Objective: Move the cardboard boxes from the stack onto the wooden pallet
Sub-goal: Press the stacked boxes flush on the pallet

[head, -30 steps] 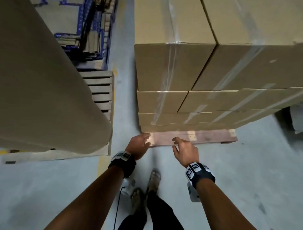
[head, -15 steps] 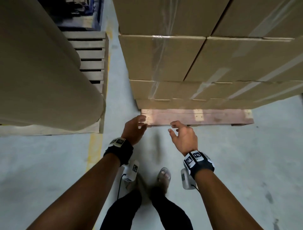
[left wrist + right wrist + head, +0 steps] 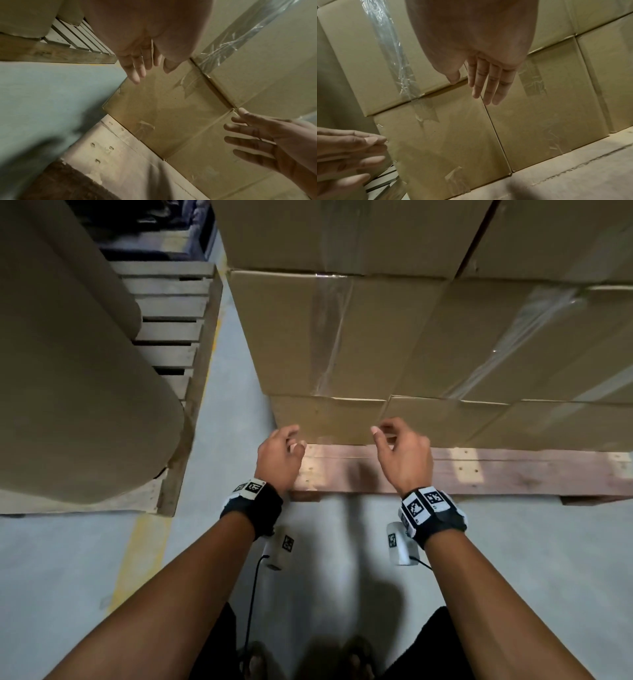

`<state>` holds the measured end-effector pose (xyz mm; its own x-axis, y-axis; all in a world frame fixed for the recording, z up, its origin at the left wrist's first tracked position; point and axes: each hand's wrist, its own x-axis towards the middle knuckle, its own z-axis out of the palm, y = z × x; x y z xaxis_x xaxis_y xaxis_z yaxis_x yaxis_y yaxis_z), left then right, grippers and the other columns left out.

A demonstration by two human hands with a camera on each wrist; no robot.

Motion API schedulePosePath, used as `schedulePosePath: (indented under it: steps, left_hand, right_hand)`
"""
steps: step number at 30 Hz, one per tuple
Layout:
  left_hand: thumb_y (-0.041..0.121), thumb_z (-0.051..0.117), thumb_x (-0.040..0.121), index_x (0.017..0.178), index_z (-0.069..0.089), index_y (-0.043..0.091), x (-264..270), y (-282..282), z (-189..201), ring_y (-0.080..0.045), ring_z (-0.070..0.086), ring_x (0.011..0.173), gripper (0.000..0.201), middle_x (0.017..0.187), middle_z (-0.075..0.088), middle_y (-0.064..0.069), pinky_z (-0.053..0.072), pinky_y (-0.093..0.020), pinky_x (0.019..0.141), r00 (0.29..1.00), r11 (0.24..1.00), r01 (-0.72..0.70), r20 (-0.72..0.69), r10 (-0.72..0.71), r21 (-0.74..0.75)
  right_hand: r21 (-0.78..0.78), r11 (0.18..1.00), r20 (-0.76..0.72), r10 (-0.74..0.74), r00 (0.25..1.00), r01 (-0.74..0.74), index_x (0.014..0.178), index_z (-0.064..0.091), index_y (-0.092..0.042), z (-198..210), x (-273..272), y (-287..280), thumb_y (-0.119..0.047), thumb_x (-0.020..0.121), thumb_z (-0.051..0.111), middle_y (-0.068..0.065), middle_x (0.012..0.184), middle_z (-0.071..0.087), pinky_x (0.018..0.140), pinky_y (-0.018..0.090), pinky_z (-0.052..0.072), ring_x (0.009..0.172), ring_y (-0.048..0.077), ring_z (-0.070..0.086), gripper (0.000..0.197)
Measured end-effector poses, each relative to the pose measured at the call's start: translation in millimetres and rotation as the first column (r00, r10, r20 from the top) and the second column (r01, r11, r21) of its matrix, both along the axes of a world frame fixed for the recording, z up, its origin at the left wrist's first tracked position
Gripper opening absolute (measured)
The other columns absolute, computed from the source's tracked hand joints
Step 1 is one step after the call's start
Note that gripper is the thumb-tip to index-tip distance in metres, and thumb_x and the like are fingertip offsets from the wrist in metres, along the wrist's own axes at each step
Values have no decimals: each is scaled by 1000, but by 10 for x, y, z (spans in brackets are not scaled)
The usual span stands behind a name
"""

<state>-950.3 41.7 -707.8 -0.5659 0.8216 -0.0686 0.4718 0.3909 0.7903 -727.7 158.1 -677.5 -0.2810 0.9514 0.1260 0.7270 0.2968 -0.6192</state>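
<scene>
Boxes (image 3: 359, 337): stacked in tiers at centre and right, resting on a reddish pallet (image 3: 479, 470); the corner box of the lowest tier (image 3: 329, 419) lies directly ahead of both hands.
Left zone: tall cardboard mass (image 3: 68, 371) on a grey slatted pallet (image 3: 171, 330), well apart from the stack across a strip of floor (image 3: 233, 412).
Left hand (image 3: 279, 457): empty, fingers relaxed and slightly curled, near the left edge of the corner box, not touching it.
Right hand (image 3: 404, 453): empty, fingers extended, near the seam between the two lowest boxes, no contact visible.
Risk, load: upper tiers bear on the lowest box; pulling it out would probably tilt or topple the stack.
Risk, wrap: clear film (image 3: 335, 330) bridges several boxes; it may bind them and drag neighbours.
Risk, grip: smooth faces without handles; hands may slip.
Materials: matte brown corrugated board, square edges, glossy crinkled film and tape; rough nailed wood; smooth grey concrete floor.
</scene>
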Motion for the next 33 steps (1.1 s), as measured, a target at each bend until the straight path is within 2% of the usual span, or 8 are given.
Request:
schedulePosePath:
  steps: [1, 4, 6, 8, 12, 18, 24, 33]
  left_hand:
    - [17, 66, 99, 134, 66, 12, -48, 44, -131, -16, 69, 108, 35, 125, 69, -5, 49, -27, 103, 999, 999, -37, -13, 38, 37]
    - [20, 65, 101, 136, 63, 10, -191, 166, -440, -12, 66, 108, 37, 133, 63, -7, 38, 1, 89, 988, 977, -142, -36, 150, 160]
    - [19, 65, 101, 136, 61, 7, -279, 235, -585, -14, 65, 109, 37, 135, 59, -10, 34, 7, 82, 978, 953, -184, -47, 201, 239]
    - [19, 67, 101, 131, 62, 5, -334, 302, -649, -18, 64, 109, 33, 131, 60, -11, 38, 4, 83, 970, 926, -194, -77, 230, 323]
    - [28, 68, 99, 122, 57, 11, -389, 433, -627, -19, 67, 107, 30, 122, 64, -5, 55, -30, 90, 945, 835, -269, -35, 325, 479]
    - [38, 58, 105, 132, 58, 22, -426, 477, -492, -17, 71, 98, 32, 125, 70, 1, 54, -26, 91, 933, 809, -315, 6, 360, 496]
    - [56, 44, 106, 100, 62, 27, -627, 558, -458, -28, 67, 81, 34, 90, 73, 1, 50, -33, 71, 878, 795, -362, -109, 467, 486]
    - [65, 38, 105, 102, 61, 31, -811, 583, -561, -23, 73, 71, 41, 76, 71, 4, 61, -41, 68, 883, 801, -261, -202, 424, 539]
  right_hand:
    - [20, 999, -33, -27, 999, 28, 116, 68, -25, -128, -31, 73, -57, 100, 55, -2, 105, 79, 82, 42, 60, 96, 27, 73, 38]
    - [89, 992, -113, -80, 990, 90, 114, 67, -22, -431, -110, 230, -55, 101, 58, -1, 102, 79, 82, 41, 60, 94, 27, 74, 37]
    - [138, 984, -160, -86, 983, 108, 113, 67, -22, -569, -144, 278, -55, 101, 59, 0, 100, 79, 82, 41, 60, 92, 25, 74, 36]
    - [182, 976, -195, -81, 977, 117, 114, 68, -22, -636, -181, 313, -55, 101, 59, 1, 100, 78, 82, 40, 60, 89, 23, 74, 36]
    - [258, 954, -237, -89, 967, 151, 112, 69, -18, -608, -297, 391, -49, 103, 61, 4, 99, 78, 79, 32, 56, 88, 22, 72, 33]
    - [239, 940, -325, -160, 932, 245, 104, 72, -13, -554, -311, 487, -41, 104, 62, 8, 96, 78, 81, 35, 54, 89, 28, 73, 29]
    - [250, 943, -323, -134, 937, 221, 104, 75, -14, -576, -301, 591, -37, 105, 61, 9, 98, 79, 80, 36, 54, 91, 31, 73, 27]
    - [178, 960, -360, -141, 922, 217, 99, 75, -17, -561, -317, 592, -37, 106, 60, 6, 84, 75, 75, 35, 51, 79, 31, 67, 27]
